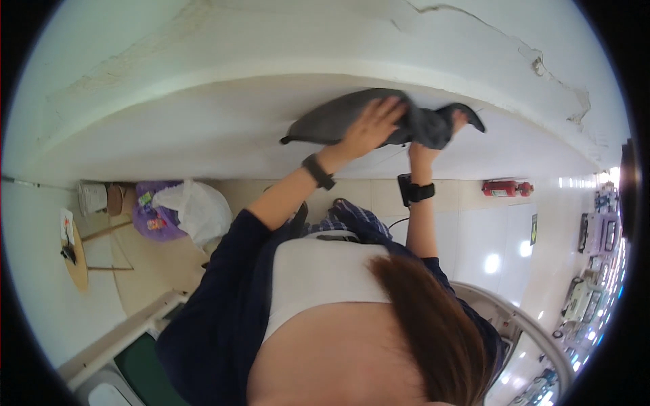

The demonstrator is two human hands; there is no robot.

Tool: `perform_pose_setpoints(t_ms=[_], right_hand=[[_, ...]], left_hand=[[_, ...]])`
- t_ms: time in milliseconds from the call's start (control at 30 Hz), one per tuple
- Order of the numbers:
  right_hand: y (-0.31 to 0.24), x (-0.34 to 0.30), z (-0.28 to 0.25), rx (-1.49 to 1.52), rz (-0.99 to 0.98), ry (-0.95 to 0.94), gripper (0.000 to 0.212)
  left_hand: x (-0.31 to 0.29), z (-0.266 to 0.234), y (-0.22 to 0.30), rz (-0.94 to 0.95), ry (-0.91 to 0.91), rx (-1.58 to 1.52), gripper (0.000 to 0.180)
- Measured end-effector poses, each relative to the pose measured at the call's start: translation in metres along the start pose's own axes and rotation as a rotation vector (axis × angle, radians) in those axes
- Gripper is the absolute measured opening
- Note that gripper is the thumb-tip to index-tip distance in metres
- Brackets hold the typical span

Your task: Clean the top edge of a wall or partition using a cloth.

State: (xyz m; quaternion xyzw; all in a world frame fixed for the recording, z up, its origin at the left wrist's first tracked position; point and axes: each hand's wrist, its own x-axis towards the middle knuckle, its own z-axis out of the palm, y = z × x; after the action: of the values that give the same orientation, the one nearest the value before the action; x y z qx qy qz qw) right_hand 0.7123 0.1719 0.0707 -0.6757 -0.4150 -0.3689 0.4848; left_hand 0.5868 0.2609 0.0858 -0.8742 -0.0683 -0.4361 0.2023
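A dark grey cloth [325, 126] is spread against the white wall in front of me, smooth on the left and bunched up on the right. My left hand [372, 127] lies flat on its middle, fingers stretched out. At the bunched right end, my right hand [424, 157] grips the cloth, which partly covers that hand; some fingertips show beyond the fold. Both wrists wear dark bands, and a small dark device sits beside the right one.
White wall [223, 122] spans the front, with cracked plaster higher up. Left on the floor are a white plastic bag [203, 210], a purple bag [152, 220] and a small wooden table [80, 264]. A red fire extinguisher [501, 189] stands right. A pale curved rail [535, 331] is beside me.
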Motion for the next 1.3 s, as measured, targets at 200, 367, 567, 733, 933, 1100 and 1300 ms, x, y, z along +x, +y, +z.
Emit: perform_pose_setpoints(t_ms=[200, 367, 567, 733, 933, 1100, 1300], right_hand=[[0.053, 0.008, -0.039, 0.35, 0.486, -0.11, 0.034], [0.05, -0.018, -0.008, 0.36, 0.355, 0.085, 0.029], [-0.053, 0.001, 0.013, 0.114, -0.149, -0.141, 0.034], [-0.054, -0.022, 0.019, 0.158, -0.443, -0.368, 0.053], [-0.009, -0.13, 0.025, 0.072, -0.484, -1.172, 0.041], [-0.008, -0.125, 0.016, 0.133, -0.653, -1.028, 0.013], [-0.052, -0.024, 0.0, 0.108, -0.548, -0.64, 0.043]], left_hand=[[0.074, 0.009, 0.041, 0.354, -0.037, 0.584, 0.043], [0.012, 0.024, 0.036, -0.126, 0.064, -0.233, 0.043], [-0.066, 0.008, -0.017, -0.394, 0.105, 0.104, 0.044], [-0.082, 0.015, -0.012, -0.665, 0.21, 0.224, 0.048], [-0.2, 0.034, 0.037, -0.915, -0.517, -0.196, 0.043], [-0.166, 0.024, 0.06, -1.157, -0.212, -0.507, 0.044], [-0.111, 0.037, 0.016, -0.847, -0.104, -0.296, 0.042]])
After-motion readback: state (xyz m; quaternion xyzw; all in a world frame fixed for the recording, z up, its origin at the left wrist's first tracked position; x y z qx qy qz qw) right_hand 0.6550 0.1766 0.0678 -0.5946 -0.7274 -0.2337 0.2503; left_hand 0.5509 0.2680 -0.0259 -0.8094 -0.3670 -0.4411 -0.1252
